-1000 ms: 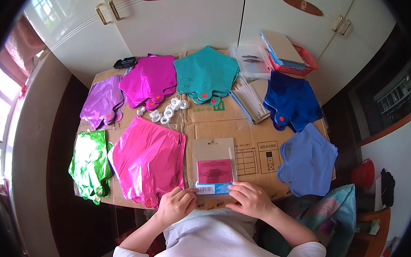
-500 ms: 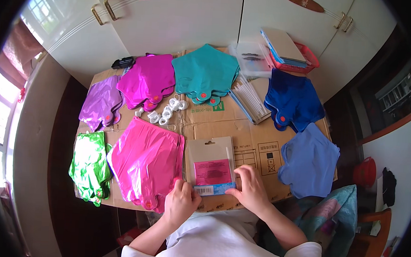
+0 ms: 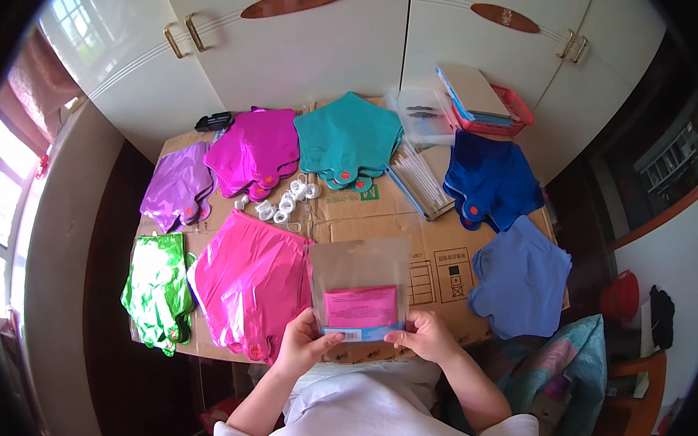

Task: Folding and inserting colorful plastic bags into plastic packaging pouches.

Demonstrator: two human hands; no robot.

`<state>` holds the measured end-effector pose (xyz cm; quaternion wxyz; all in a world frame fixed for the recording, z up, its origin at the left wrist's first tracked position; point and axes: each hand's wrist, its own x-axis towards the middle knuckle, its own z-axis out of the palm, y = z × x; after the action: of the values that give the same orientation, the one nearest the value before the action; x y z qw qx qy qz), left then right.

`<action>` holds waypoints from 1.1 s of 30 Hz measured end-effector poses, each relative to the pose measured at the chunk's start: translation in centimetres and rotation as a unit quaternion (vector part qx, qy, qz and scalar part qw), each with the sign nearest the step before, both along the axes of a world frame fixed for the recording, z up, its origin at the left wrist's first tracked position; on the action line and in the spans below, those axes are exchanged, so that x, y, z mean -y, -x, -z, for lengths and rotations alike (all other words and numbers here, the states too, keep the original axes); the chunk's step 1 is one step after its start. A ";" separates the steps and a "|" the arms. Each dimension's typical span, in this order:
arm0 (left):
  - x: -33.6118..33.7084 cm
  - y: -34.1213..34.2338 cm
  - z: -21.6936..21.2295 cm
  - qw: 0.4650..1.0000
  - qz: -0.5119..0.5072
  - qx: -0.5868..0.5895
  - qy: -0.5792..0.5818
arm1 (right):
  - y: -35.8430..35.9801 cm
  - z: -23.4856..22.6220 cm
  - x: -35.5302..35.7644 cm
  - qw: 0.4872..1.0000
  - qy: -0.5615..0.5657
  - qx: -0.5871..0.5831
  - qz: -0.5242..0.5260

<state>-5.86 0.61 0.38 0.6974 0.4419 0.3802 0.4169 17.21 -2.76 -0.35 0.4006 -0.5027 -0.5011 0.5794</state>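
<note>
Between both hands is a flat packet with a clear, greyish upper part. A folded pink piece shows inside it, above a blue printed strip with a white label along the bottom. My left hand pinches the packet's lower left corner, thumb on the front. At the lower right corner, my right hand grips it the same way. The packet appears tilted up from the cardboard. Just left of it lies a stack of shiny pink foil balloons, close to my left hand.
Cardboard covers the table. More flat foil balloons lie around: green, lilac, magenta, teal, dark blue, pale blue. White ribbon rolls, white sticks and a red basket sit farther back.
The packet has been raised from the cardboard and tilted up. My right hand has slid down from its right edge to the lower corner; my left thumb now lies across the front.
</note>
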 end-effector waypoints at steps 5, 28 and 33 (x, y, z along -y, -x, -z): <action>-0.4 1.1 1.9 0.989 0.047 0.132 0.050 | -0.8 -0.4 2.1 0.981 0.044 -0.186 0.019; 0.2 -0.5 -0.7 0.983 0.173 -0.037 -0.039 | -6.4 1.7 12.1 0.725 -0.217 -0.400 0.516; 1.1 6.7 -1.3 0.954 0.279 0.038 -0.104 | 0.3 -0.6 3.9 0.938 -0.180 -0.161 0.248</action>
<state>-12.54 -0.50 1.70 0.7499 0.5847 0.1695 0.2589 16.88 -6.68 0.26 0.6906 -0.4303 -0.3851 0.4355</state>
